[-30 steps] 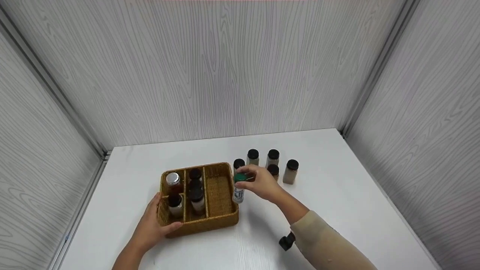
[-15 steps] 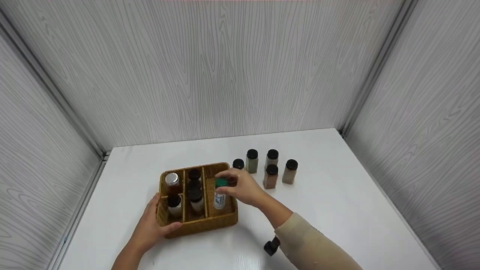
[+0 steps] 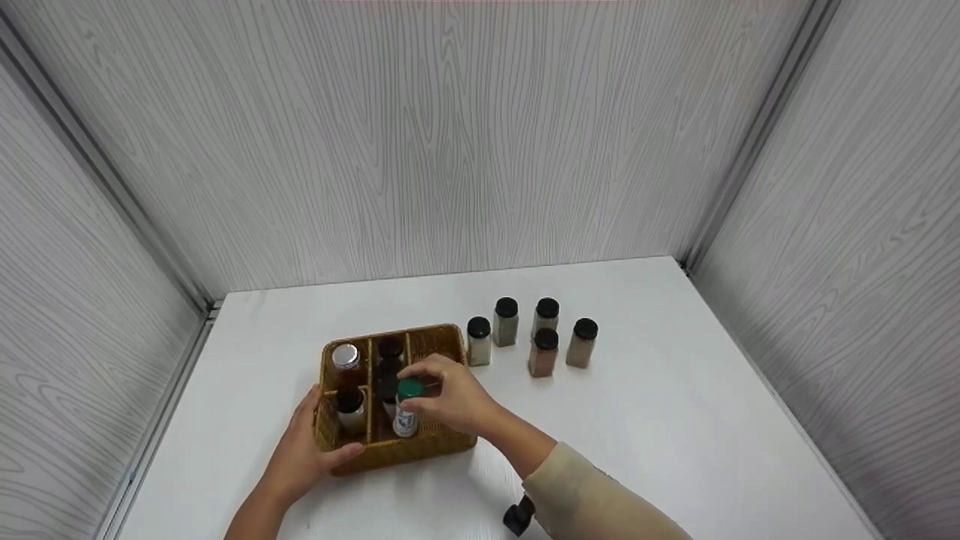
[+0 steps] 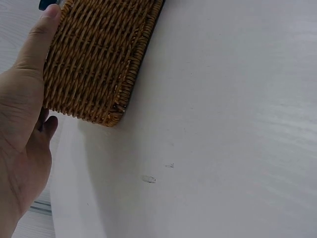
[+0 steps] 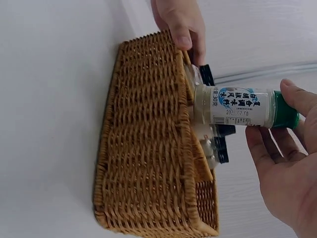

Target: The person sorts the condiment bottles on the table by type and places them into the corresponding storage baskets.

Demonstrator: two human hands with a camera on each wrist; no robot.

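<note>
The label (image 5: 239, 105) on the green-capped bottle (image 5: 246, 106) reads "复合调味料", "白胡椒风味" and "30克", with a blurred date (image 5: 237, 113)

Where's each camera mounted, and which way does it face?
Head: head-worn, facing forward and down at the basket; left hand, right hand show.
Left wrist: on that wrist, facing the basket's side; left hand shows.
Right wrist: on that wrist, facing the green-capped bottle; both hands show.
Head and right wrist share that bottle.
</note>
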